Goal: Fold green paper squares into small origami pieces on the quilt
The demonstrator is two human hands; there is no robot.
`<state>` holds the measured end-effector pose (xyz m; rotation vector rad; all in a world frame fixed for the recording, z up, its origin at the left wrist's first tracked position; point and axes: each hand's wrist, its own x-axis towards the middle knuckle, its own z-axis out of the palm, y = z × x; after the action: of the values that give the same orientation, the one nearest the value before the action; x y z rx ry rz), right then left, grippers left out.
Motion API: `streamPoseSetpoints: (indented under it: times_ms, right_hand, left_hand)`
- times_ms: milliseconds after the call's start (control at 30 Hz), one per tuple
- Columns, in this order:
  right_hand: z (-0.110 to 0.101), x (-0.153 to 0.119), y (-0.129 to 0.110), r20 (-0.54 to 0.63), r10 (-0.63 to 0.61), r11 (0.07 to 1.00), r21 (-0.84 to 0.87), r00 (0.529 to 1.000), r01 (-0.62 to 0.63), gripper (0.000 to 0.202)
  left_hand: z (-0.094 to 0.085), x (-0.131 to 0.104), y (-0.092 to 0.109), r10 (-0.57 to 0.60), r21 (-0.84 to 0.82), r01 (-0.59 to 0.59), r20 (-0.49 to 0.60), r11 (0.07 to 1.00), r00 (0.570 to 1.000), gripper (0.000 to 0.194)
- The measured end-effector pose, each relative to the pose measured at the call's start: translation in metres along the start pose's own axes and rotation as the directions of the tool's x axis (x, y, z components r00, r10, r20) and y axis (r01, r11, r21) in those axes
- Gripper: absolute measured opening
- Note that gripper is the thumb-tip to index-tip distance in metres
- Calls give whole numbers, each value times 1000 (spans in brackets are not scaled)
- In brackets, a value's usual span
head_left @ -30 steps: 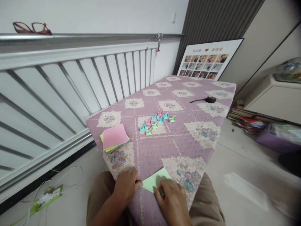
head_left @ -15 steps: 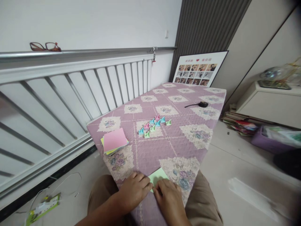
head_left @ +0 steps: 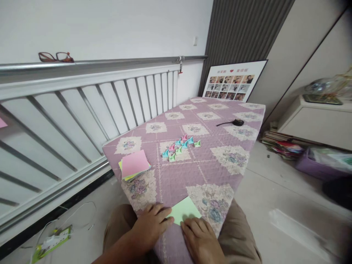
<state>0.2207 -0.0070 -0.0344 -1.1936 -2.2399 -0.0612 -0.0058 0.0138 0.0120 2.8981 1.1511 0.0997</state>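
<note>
A light green sheet of paper point(head_left: 186, 208) lies near the front of the cloth-covered table, its lower edge partly hidden by my hands. My left hand point(head_left: 154, 223) rests at the sheet's left corner, fingers stretched out and slightly apart. On the lower right edge lies my right hand point(head_left: 202, 236), its fingers flat on the paper. Beyond them, several small folded paper pieces point(head_left: 178, 150) in pink, blue and green stand grouped in rows. To the left is a stack of coloured paper sheets point(head_left: 134, 163), pink on top.
A black spoon-like object point(head_left: 237, 122) lies at the table's point(head_left: 176, 179) far right. A white radiator point(head_left: 137, 99) runs along the left side, with glasses point(head_left: 56, 57) on the pipe above. A framed photo board point(head_left: 233, 82) leans behind. A power strip point(head_left: 52, 244) lies on the floor.
My hands have moved apart, the left one leftward and the right one slightly right and down. More of the green paper shows between them.
</note>
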Motion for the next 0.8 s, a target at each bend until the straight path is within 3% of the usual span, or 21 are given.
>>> streamPoseSetpoints:
  times_ms: [67, 333, 433, 533, 633, 800]
  right_hand:
    - [0, -2, 1, -29, -8, 1000, -14, 1000, 8, 20]
    - [-16, -1, 9, 40, -145, 986, -81, 989, 148, 25]
    - [-14, -3, 8, 33, -119, 991, -52, 992, 120, 24]
    - [-13, 1, 2, 60, -27, 1000, 15, 998, 26, 22]
    - [-16, 9, -5, 111, 69, 994, 73, 991, -78, 17]
    - [-20, 18, -10, 170, 156, 986, 35, 973, -164, 6]
  left_hand:
    - [1, -7, -5, -22, 9, 22, 22, 1000, 1000, 34]
    - [10, -32, -8, -166, 28, 166, 7, 986, 986, 42]
    - [13, -31, -1, -298, 13, 298, -17, 954, 954, 35]
    - [9, -20, 13, -435, -49, 432, -88, 901, 896, 25]
    - [6, -3, 30, -398, -106, 385, -174, 917, 901, 20]
    - [11, 17, 35, -327, -86, 317, -159, 944, 932, 18]
